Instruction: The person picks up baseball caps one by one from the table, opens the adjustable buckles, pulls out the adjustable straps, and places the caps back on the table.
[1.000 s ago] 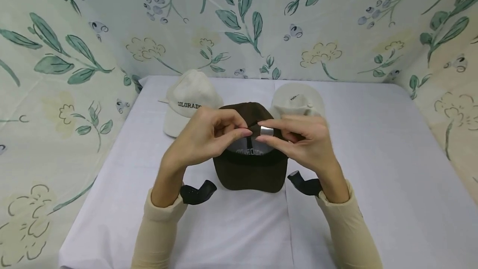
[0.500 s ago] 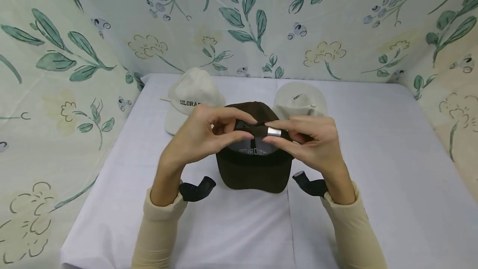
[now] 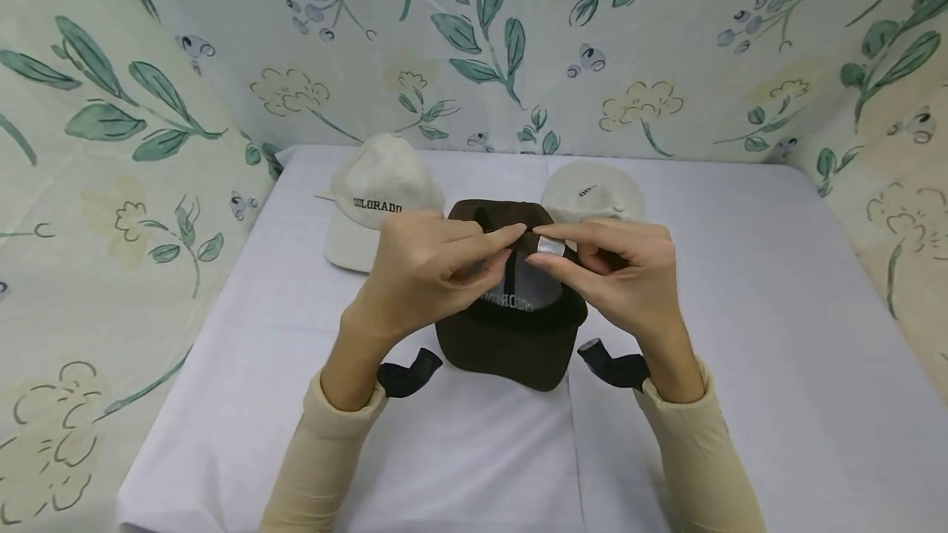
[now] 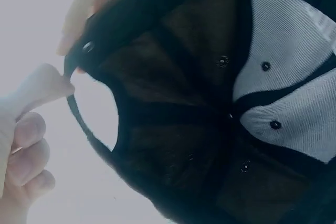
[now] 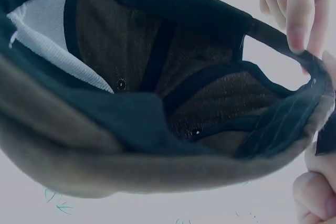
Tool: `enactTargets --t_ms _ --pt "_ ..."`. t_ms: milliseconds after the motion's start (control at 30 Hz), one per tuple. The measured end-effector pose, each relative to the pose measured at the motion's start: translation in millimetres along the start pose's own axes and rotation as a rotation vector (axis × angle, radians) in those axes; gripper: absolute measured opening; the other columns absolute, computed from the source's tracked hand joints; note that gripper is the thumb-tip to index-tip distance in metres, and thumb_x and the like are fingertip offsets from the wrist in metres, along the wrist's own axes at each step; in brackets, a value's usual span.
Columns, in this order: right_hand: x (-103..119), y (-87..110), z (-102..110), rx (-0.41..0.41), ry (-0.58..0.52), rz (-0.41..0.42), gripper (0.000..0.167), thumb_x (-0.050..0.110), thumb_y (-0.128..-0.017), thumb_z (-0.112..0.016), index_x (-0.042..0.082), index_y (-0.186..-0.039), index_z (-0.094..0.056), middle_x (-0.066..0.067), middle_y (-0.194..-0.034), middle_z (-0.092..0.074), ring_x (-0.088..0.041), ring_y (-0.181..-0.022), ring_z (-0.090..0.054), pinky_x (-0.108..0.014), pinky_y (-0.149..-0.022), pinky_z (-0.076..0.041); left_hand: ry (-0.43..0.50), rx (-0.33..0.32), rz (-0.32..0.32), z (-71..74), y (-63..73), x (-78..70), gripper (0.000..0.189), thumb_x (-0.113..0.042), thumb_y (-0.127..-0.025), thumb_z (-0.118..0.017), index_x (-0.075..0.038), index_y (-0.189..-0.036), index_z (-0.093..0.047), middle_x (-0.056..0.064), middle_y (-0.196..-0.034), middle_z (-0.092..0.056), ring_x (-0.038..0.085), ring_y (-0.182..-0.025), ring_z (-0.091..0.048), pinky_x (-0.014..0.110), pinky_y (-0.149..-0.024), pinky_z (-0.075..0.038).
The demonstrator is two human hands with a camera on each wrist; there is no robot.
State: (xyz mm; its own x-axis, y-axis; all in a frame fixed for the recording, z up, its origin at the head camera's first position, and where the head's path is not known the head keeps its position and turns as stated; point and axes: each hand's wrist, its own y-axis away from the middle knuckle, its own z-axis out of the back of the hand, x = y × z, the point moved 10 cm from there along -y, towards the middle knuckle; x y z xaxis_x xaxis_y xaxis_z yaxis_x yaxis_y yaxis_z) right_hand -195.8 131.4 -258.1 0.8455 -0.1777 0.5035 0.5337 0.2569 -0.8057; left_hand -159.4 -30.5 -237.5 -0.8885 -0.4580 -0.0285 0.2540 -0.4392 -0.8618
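Observation:
A dark brown baseball cap [image 3: 504, 352] is held upside down by its back, brim toward me and lining showing. My left hand [image 3: 425, 270] pinches the adjustment strap at the back opening, thumb against forefinger. My right hand [image 3: 618, 270] pinches the strap's silver buckle [image 3: 550, 246] between thumb and forefinger. In the left wrist view the strap [image 4: 81, 116] curves below the left fingers, beside the opening. The right wrist view shows the cap's outer side [image 5: 157, 174] and the left fingers [image 5: 300, 24] at the strap. The strap's loose end is hidden.
A cream cap [image 3: 381, 179] lettered COLORADO stands behind on the left. Another cream cap [image 3: 592, 187] lies behind on the right, partly covered by the right hand. A white cloth [image 3: 474, 451] covers the table, with floral curtains [image 3: 489, 48] behind and at the sides.
My left hand has shifted right and turned, its fingertips now close to the right hand's. Half a second ago it spanned the strap more widely. The brown cap has tilted a little.

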Motion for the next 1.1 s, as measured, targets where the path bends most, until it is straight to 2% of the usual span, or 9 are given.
enactTargets --t_ms 133,267,367,533,700,867,967,1100 --pt "-2.8 -1.1 2.6 -0.046 -0.016 -0.037 0.032 0.028 -0.084 -0.088 -0.003 -0.093 -0.082 0.003 -0.053 -0.03 -0.006 -0.052 -0.023 -0.02 -0.051 -0.02 -0.188 -0.1 -0.098 -0.8 -0.9 -16.3 0.022 -0.001 -0.085 -0.075 -0.009 -0.104 -0.082 -0.003 -0.052 -0.045 0.01 -0.045 -0.029 0.024 -0.046 -0.022" --pt "-4.7 -2.1 3.8 -0.061 -0.015 -0.062 0.028 0.021 -0.082 -0.09 -0.003 -0.095 -0.082 0.003 -0.053 -0.031 -0.006 -0.052 -0.024 -0.021 -0.05 -0.019 -0.233 -0.142 -0.121 -2.5 -0.3 -20.8 0.019 0.002 -0.083 -0.078 -0.007 -0.099 -0.082 -0.002 -0.055 -0.05 0.011 -0.046 -0.033 0.023 -0.046 -0.026" --pt "-4.8 -3.1 3.4 -0.05 -0.009 -0.063 0.026 0.018 -0.081 -0.091 -0.002 -0.094 -0.081 0.003 -0.053 -0.03 -0.006 -0.052 -0.023 -0.022 -0.05 -0.019 -0.195 -0.145 -0.097 -0.9 -0.3 -17.5 0.022 0.009 -0.081 -0.075 -0.006 -0.095 -0.082 -0.001 -0.057 -0.054 0.011 -0.046 -0.037 0.023 -0.046 -0.03" --pt "-5.3 -4.3 3.3 -0.041 -0.014 -0.058 0.021 0.008 -0.077 -0.092 -0.001 -0.092 -0.082 0.003 -0.053 -0.028 -0.006 -0.053 -0.022 -0.021 -0.051 -0.017 -0.132 -0.156 -0.051 5.7 -0.5 -10.1 0.025 0.014 -0.079 -0.072 -0.006 -0.09 -0.083 0.0 -0.055 -0.054 0.012 -0.044 -0.038 0.025 -0.046 -0.026" --pt "-5.5 -4.3 3.4 -0.025 -0.011 -0.041 0.025 0.018 -0.08 -0.091 -0.002 -0.091 -0.081 0.003 -0.053 -0.028 -0.007 -0.053 -0.022 -0.02 -0.052 -0.019 -0.088 -0.104 -0.017 4.6 -2.1 -4.1 0.012 0.003 -0.083 -0.081 -0.007 -0.09 -0.083 0.0 -0.057 -0.062 0.011 -0.044 -0.043 0.025 -0.046 -0.026" --pt "-4.8 -3.5 3.2 0.004 -0.02 -0.023 0.036 0.032 -0.085 -0.087 -0.003 -0.092 -0.081 0.003 -0.053 -0.029 -0.007 -0.053 -0.023 -0.019 -0.052 -0.02 0.051 -0.023 0.054 -3.1 -2.7 7.6 0.016 -0.009 -0.082 -0.087 -0.007 -0.097 -0.084 -0.001 -0.055 -0.06 0.009 -0.043 -0.039 0.023 -0.047 -0.028" --pt "-4.6 -2.4 3.9 0.012 -0.023 -0.017 0.037 0.033 -0.085 -0.086 -0.002 -0.093 -0.081 0.003 -0.054 -0.029 -0.007 -0.053 -0.023 -0.02 -0.052 -0.021 0.142 -0.005 0.064 -7.9 -1.3 12.1 0.018 -0.004 -0.082 -0.086 -0.007 -0.099 -0.084 -0.001 -0.052 -0.052 0.008 -0.044 -0.032 0.023 -0.048 -0.026" --pt "-7.1 -1.6 4.9 0.017 -0.04 -0.018 0.037 0.032 -0.085 -0.086 -0.004 -0.093 -0.081 0.003 -0.054 -0.029 -0.007 -0.053 -0.023 -0.02 -0.051 -0.02 0.282 -0.004 0.084 -13.0 -0.2 18.4 0.019 0.006 -0.081 -0.083 -0.005 -0.096 -0.084 0.0 -0.053 -0.05 0.009 -0.047 -0.031 0.023 -0.05 -0.025"
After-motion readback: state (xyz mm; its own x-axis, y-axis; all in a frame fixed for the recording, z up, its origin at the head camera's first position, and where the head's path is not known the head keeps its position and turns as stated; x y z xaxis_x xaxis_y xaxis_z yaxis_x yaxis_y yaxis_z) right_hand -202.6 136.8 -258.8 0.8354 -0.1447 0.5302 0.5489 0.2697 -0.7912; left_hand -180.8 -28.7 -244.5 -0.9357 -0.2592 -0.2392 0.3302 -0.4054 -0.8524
